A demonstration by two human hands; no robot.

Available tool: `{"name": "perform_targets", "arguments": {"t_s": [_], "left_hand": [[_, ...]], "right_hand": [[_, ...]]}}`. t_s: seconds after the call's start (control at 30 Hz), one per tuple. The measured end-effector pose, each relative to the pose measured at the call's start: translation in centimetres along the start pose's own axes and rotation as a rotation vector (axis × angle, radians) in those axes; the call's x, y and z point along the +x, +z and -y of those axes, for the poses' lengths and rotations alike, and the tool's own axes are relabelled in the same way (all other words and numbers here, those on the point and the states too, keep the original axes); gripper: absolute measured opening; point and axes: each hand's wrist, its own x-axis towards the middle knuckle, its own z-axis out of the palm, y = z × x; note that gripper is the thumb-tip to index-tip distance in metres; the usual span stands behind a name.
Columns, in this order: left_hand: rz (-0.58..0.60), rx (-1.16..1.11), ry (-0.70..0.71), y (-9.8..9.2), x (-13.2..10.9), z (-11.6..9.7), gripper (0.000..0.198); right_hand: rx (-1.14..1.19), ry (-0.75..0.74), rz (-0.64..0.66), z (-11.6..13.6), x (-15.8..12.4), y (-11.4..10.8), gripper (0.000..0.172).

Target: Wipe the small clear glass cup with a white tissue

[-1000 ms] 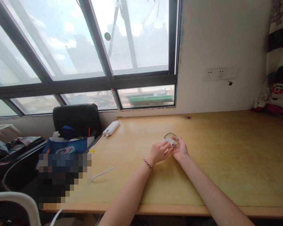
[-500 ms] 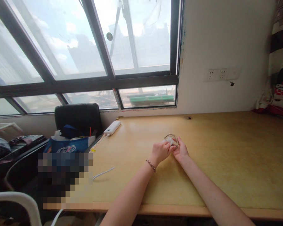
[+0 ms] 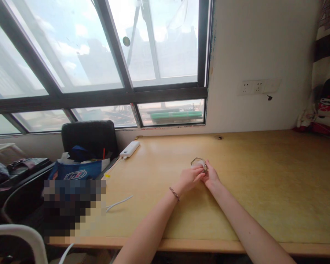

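Observation:
A small clear glass dish (image 3: pixel 198 161) with faceted sides rests on the yellow wooden desk (image 3: pixel 264 183), out in front of me. My left hand (image 3: pixel 188 178) has its fingers curled over the dish's left rim, a beaded bracelet on the wrist. My right hand (image 3: pixel 212 176) presses against the dish's right side with its fingers closed around it. Both hands meet at the dish and hide most of it. Something pale shows inside the glass; what it is I cannot make out.
A white power bank (image 3: pixel 129 149) with a white cable (image 3: pixel 118 202) lies at the desk's left. A black chair (image 3: pixel 89 139) holds a blue bag (image 3: pixel 77 171). Wall sockets (image 3: pixel 251 87) sit above the desk. A plush toy (image 3: pixel 323 110) stands far right.
My left fingers have shifted further over the dish's rim, covering more of the glass. The dish stays in the same spot between both hands.

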Motion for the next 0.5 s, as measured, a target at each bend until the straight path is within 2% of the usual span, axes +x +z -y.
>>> {"name": "perform_targets", "arguments": {"t_s": [0.13,0.23,0.37,0.5], "left_hand": [[0.048,-0.096,-0.004,-0.2,0.4,0.1,0.037],[0.074,-0.109,-0.074,-0.3,0.5,0.6,0.044],[0.079,-0.044,-0.169,-0.6,0.4,1.2,0.051],[0.063,0.074,-0.186,-1.0,0.3,0.9,0.055]], "right_hand": [[-0.019,0.007,-0.031,0.2,-0.2,0.1,0.024],[-0.031,0.012,-0.036,0.2,-0.3,0.1,0.024],[-0.043,0.014,-0.029,0.2,-0.3,0.2,0.024],[-0.047,0.017,-0.025,0.2,-0.2,0.1,0.024]]}}
